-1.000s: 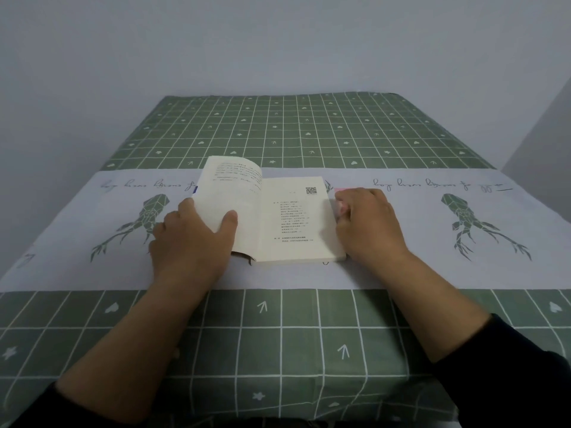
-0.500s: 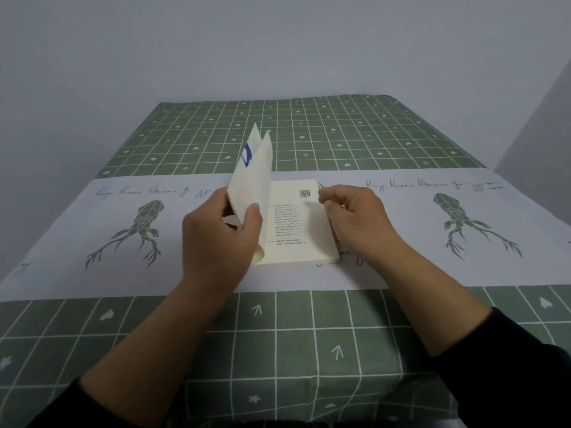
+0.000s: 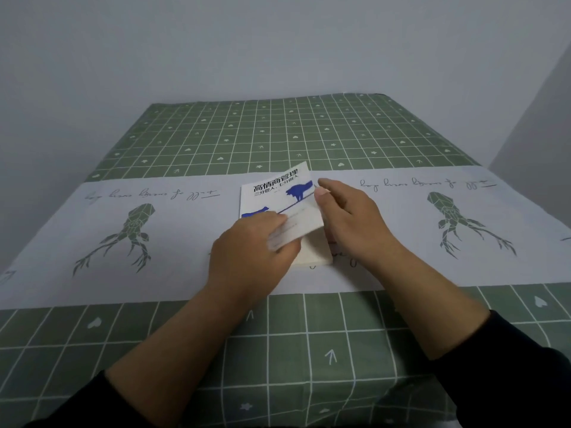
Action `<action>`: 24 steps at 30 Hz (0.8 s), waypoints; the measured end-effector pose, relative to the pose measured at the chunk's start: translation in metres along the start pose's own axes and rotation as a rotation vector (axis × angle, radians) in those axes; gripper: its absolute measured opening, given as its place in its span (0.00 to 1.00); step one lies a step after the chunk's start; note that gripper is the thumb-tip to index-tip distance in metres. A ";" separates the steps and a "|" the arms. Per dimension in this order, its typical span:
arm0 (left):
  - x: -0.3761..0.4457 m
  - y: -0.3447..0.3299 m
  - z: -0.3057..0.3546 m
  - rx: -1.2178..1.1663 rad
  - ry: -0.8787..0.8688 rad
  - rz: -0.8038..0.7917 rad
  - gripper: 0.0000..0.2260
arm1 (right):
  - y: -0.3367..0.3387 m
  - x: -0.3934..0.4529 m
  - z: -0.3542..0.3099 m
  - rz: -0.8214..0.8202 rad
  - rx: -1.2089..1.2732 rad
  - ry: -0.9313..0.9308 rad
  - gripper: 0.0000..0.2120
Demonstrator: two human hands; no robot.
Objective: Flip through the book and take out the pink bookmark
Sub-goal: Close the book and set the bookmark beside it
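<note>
A small paperback book (image 3: 276, 193) lies in the middle of the white band of the tablecloth. Its white front cover with blue animal shapes and dark lettering is tilted and almost down on the cream page block. My left hand (image 3: 250, 250) holds the cover's lower left part, fingers spread on top of it. My right hand (image 3: 352, 223) sits against the book's right edge, thumb and forefinger pinching at the cover's upper right corner. A faint pinkish sliver (image 3: 332, 242) shows at the book's right edge under my right hand; I cannot tell whether it is the bookmark.
The table wears a green checked cloth (image 3: 278, 137) with a white band and two printed green creatures (image 3: 133, 223), (image 3: 448, 217). A grey wall stands close behind the far edge, and another wall closes in at the right.
My left hand has swung the raised cover and first pages over to the right, so the open book is now almost closed. My right hand has stayed at the right edge.
</note>
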State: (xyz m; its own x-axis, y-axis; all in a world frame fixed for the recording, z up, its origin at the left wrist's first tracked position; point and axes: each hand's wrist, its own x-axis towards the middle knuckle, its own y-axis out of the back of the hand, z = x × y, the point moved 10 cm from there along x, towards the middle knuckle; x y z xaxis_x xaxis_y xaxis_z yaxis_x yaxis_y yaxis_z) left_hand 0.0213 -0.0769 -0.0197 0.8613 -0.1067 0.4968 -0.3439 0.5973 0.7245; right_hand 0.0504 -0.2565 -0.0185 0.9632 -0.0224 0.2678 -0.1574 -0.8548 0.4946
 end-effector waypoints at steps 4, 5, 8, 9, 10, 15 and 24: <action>-0.004 -0.013 -0.006 0.092 0.042 -0.090 0.33 | -0.004 -0.002 0.009 -0.037 -0.112 -0.022 0.13; -0.004 -0.015 -0.007 0.119 0.048 -0.119 0.36 | -0.006 -0.002 0.011 -0.059 -0.174 -0.024 0.12; -0.003 -0.019 -0.009 0.166 0.058 -0.162 0.40 | -0.016 -0.005 0.013 -0.142 -0.336 -0.004 0.13; -0.002 -0.020 -0.009 0.173 0.058 -0.167 0.40 | -0.018 -0.006 0.012 -0.159 -0.379 0.009 0.14; -0.002 -0.020 -0.010 0.177 0.059 -0.171 0.40 | -0.020 -0.006 0.011 -0.171 -0.419 0.028 0.15; 0.000 -0.021 -0.017 0.172 0.074 -0.186 0.41 | -0.024 -0.006 0.010 -0.194 -0.510 0.061 0.16; 0.002 -0.015 -0.008 0.270 0.032 -0.126 0.43 | -0.027 -0.006 0.011 -0.183 -0.517 0.042 0.14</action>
State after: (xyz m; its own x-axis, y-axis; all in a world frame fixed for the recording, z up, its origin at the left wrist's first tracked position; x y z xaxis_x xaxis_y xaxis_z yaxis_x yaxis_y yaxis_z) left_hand 0.0313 -0.0797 -0.0333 0.9133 -0.1391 0.3828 -0.3169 0.3478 0.8824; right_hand 0.0516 -0.2388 -0.0431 0.9769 0.1328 0.1671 -0.0849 -0.4766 0.8750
